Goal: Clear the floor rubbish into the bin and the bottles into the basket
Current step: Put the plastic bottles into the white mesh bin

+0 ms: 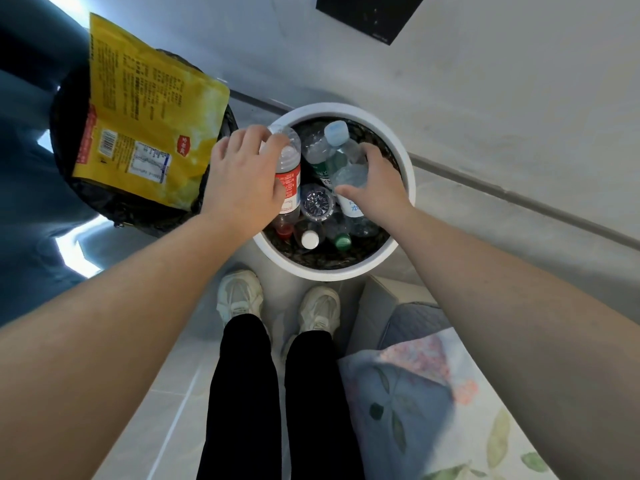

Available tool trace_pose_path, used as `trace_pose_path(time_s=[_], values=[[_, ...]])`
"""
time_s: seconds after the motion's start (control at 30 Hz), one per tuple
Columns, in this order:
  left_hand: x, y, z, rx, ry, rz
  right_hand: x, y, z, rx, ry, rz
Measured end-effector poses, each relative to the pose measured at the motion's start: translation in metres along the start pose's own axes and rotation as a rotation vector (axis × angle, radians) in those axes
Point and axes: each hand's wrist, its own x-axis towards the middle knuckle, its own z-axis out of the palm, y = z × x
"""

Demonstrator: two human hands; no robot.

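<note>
Forearms stretch to 12 o'clock, where red-label bottle [290,178] and blue-cap bottle [343,147] sit in the packed basket [407,168]. Risk: let go on that heap and they may roll over the rim; yellow packet [138,112] perched on bin [114,206] at 10 o'clock could slide off. Your left hand [242,178] curls round red-label, right hand [379,192] round blue-cap; hands apart.

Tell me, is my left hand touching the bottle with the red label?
Touching. The head view shows the left hand curled round the red-label bottle, covering part of the label, over the basket.
</note>
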Motion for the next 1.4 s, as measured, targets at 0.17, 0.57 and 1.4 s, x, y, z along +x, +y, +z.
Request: trace_pose_path(time_s=[0.17,0.57,1.4], values=[[-0.001,-0.002,-0.001,0.045,0.05,-0.029,0.007,0.001,-0.001,0.046,0.099,0.178],[-0.003,-0.002,-0.007,0.047,-0.024,-0.037,0.003,0.0,-0.003,-0.073,0.039,0.224],[-0.294,0.098,-0.366,0.088,-0.081,-0.426,-0.404,-0.192,-0.193,-0.553,0.054,-0.326]])
